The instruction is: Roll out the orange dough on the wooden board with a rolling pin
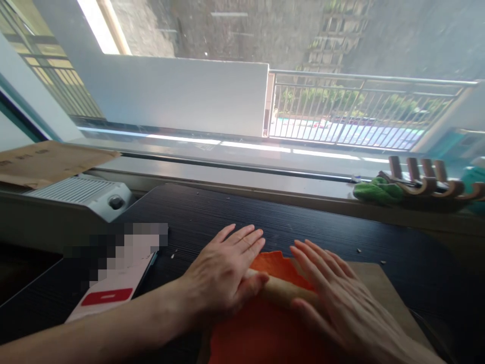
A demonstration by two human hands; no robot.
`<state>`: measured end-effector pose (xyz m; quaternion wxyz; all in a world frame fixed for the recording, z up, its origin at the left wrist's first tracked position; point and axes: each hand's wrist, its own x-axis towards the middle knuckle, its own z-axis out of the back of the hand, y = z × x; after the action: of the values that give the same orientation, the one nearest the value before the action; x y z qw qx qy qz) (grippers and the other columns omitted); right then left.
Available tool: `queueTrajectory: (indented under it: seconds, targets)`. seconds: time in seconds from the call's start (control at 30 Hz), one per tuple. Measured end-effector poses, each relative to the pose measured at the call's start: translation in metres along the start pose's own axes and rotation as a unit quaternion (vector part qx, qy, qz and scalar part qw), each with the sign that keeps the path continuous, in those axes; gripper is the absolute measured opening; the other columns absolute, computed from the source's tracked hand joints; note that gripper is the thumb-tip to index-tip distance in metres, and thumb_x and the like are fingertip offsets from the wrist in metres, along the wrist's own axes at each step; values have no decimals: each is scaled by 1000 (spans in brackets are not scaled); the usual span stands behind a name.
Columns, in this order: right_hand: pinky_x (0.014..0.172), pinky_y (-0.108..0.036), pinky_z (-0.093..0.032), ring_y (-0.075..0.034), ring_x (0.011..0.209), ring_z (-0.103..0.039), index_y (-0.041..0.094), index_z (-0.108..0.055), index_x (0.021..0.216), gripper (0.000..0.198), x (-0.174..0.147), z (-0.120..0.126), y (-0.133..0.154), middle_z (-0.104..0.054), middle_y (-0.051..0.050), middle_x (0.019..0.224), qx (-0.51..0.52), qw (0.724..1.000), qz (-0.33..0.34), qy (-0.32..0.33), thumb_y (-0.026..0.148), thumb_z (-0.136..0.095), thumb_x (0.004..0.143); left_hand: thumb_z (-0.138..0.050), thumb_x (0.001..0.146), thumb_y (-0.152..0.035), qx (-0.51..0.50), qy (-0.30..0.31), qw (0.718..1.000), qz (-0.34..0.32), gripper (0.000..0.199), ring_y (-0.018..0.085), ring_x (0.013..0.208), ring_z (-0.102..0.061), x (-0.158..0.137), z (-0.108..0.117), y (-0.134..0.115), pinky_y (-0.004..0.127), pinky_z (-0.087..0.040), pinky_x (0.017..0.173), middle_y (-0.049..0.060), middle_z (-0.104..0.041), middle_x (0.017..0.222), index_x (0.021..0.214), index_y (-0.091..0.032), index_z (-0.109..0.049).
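Observation:
Both palms lie on a pale wooden rolling pin [285,293], which rests across an orange sheet [261,331] that looks soft, perhaps clay or dough. My left hand [231,268] covers the pin's left end, its fingers stretched forward and its thumb along the pin. Over the right end is my right hand [333,290], fingers extended and thumb apart. The sheet's uneven far edge shows between the hands. Under it is a brownish board [379,288], whose right side sticks out past my right hand. The pin's two ends are hidden beneath my hands.
The black table [197,212] carries small white scraps. A phone [109,288] with a lit, partly blurred screen lies left. Beyond are a radiator [87,194], a brown paper envelope [49,162], a windowsill with a green cloth [379,192] and a wooden rack [428,182].

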<state>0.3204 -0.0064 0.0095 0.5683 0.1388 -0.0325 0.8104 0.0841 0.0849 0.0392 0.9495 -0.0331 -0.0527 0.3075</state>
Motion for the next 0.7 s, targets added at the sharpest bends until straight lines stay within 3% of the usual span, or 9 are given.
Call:
queueTrajectory:
  seconds: [0.13,0.33,0.4,0.5,0.6,0.7]
  targets:
    - [104,-49,-39,-28,133,-38,17,-39,142,64,20,3,-9,-42,-12,144,5,995,-83,61,57,-27,94,-27,95,-51,-19,10,998,55,58,25,139,-29,32,-2,6,47,-22,113,10,-37,149,137,-16,-45]
    - [103,-45,-41,-28,131,-40,27,-33,146,68,-17,9,18,-41,-6,145,27,998,44,21,60,-44,87,-31,95,-49,-23,-2,1000,7,54,22,138,-32,-19,-1,-9,44,-19,115,5,-42,146,140,-22,-41]
    - [104,-44,-41,-27,132,-39,29,-32,146,68,-20,8,19,-40,-4,145,36,998,51,16,59,-46,86,-31,95,-49,-31,15,999,7,53,23,138,-32,-25,0,-12,44,-20,114,4,-44,145,140,-23,-41]
    - [107,-48,-36,-28,134,-36,26,-36,144,63,2,4,6,-41,-7,145,36,998,-26,35,58,-39,90,-27,96,-49,-39,33,998,44,52,24,139,-29,-2,1,-6,47,-20,114,5,-40,148,135,-22,-48]
    - [107,-50,-34,-28,134,-34,17,-38,143,65,28,4,-8,-40,-12,145,40,989,-115,79,57,-30,92,-24,95,-51,-41,40,995,85,58,26,140,-26,30,1,2,49,-21,113,9,-33,151,140,-19,-41]
    - [107,-48,-35,-28,134,-36,16,-40,142,66,28,8,-5,-40,-13,145,38,987,-116,101,58,-28,93,-23,95,-51,-41,54,994,83,59,25,141,-25,30,2,2,49,-20,113,8,-33,152,142,-18,-37]
